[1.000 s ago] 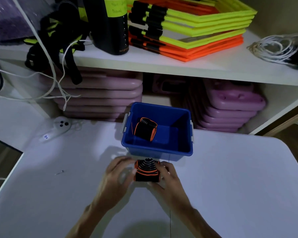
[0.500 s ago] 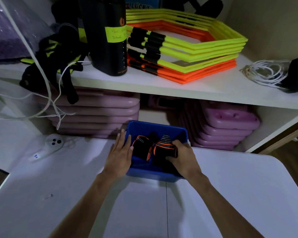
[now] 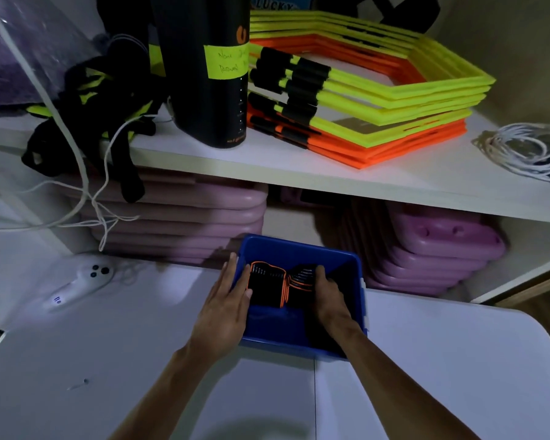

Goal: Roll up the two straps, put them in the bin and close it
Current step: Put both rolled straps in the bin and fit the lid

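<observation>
An open blue bin (image 3: pixel 302 249) stands on the white table at the foot of the shelves. Two rolled black straps with orange edges sit side by side inside it: one on the left (image 3: pixel 265 287), one on the right (image 3: pixel 300 285). My left hand (image 3: pixel 224 308) lies flat over the bin's left rim, fingers apart, fingertips beside the left roll. My right hand (image 3: pixel 329 295) reaches into the bin, its fingers on the right roll. No lid shows.
A white remote-like device (image 3: pixel 78 284) lies on the table to the left. Purple pads (image 3: pixel 185 223) are stacked under the shelf behind the bin. Above are yellow and orange hexagon frames (image 3: pixel 372 103), a black cylinder (image 3: pixel 210 68) and white cables (image 3: pixel 521 147).
The second rolled strap went from the table in front of the bin into the bin. My right hand carried it in; my left hand moved to the bin's left rim.
</observation>
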Demonstrator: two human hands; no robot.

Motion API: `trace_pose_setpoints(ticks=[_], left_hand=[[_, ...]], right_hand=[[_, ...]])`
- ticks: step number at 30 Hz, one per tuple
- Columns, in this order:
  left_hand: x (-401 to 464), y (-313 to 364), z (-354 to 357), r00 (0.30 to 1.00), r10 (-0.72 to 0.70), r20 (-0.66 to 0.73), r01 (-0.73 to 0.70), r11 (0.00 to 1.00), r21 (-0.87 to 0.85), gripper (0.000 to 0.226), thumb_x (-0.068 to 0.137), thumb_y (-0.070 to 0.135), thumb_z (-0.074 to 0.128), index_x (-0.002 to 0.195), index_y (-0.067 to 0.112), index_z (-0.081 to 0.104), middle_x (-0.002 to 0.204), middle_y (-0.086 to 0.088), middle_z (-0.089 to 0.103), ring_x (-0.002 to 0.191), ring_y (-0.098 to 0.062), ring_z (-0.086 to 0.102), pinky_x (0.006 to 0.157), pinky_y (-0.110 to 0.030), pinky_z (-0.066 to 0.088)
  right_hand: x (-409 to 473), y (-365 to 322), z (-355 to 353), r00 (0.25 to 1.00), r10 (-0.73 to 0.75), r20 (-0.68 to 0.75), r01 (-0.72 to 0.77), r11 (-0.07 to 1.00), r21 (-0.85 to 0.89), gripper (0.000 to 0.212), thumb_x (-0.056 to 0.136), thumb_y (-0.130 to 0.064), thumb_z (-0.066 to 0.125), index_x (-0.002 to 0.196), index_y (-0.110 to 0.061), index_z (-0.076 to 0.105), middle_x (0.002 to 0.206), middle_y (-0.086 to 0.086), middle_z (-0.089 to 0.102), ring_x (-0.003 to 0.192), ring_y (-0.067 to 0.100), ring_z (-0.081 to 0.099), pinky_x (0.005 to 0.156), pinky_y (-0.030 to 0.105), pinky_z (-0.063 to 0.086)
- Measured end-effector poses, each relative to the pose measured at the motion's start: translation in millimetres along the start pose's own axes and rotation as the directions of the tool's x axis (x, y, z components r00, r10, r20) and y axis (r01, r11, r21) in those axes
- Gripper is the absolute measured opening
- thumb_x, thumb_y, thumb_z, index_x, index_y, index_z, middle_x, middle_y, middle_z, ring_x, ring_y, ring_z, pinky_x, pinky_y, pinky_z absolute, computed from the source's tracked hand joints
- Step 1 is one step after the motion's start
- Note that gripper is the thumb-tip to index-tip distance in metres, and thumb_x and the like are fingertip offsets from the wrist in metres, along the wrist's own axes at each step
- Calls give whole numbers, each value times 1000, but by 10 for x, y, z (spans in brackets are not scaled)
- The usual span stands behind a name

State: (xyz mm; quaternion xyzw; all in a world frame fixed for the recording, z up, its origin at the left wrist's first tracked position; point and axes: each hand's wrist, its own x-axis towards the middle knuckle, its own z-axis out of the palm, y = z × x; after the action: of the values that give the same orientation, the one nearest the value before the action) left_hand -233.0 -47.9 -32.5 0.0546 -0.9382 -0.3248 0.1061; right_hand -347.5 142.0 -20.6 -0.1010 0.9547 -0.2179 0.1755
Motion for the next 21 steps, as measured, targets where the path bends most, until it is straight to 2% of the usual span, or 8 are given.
trace_pose_setpoints(ticks=[3,6,9,13,17,21], left_hand=[[2,16,-12,999,-28,27,27,999,45,73,91,62,0,152,24,13,160,6,-11,149,-13,0,120,-35,17],[17,78,-79,992,-96,77,85,988,127,79,84,69,-7,151,28,1,157,7,-21,147,-13,-15,121,-42,10],[67,288,-210,994,-85,74,69,979,192,78,83,69,-5,150,30,-2,154,6,-27,145,-13,-22,121,-43,3],[288,889,-566,999,50,1,-49,975,215,84,82,71,-10,151,25,5,155,4,-19,146,-14,-17,122,-39,2],[641,1765,-1214,949,267,-169,-230,950,209,68,91,62,8,151,28,12,159,8,-11,146,-7,-14,120,-29,1],[958,2740,-2012,812,470,-346,-406,881,244,61,96,57,19,150,29,23,161,11,4,146,-1,-6,120,-33,10]], right_hand=[[-71,-18,-40,999,21,36,-23,999,45,63,84,-3,57,133,-26,24,117,18,52,101,37,61,89,45,51],[-218,-50,-159,999,12,50,-18,993,114,83,82,-11,70,143,-33,18,122,17,48,104,37,61,90,43,52],[-438,-101,-387,998,-45,-34,50,983,178,75,89,-26,68,148,-27,22,126,14,47,108,31,59,92,37,48],[-686,-212,-942,956,-158,-247,204,964,172,63,92,-40,62,146,-24,32,132,12,46,122,29,48,101,38,43],[-972,-500,-1937,812,-266,-519,383,915,130,62,93,-47,57,147,-23,35,144,5,44,134,21,36,108,30,33],[-1412,-845,-3036,587,-364,-723,534,846,7,58,93,-52,54,144,-29,38,142,-6,45,134,11,36,105,25,32]])
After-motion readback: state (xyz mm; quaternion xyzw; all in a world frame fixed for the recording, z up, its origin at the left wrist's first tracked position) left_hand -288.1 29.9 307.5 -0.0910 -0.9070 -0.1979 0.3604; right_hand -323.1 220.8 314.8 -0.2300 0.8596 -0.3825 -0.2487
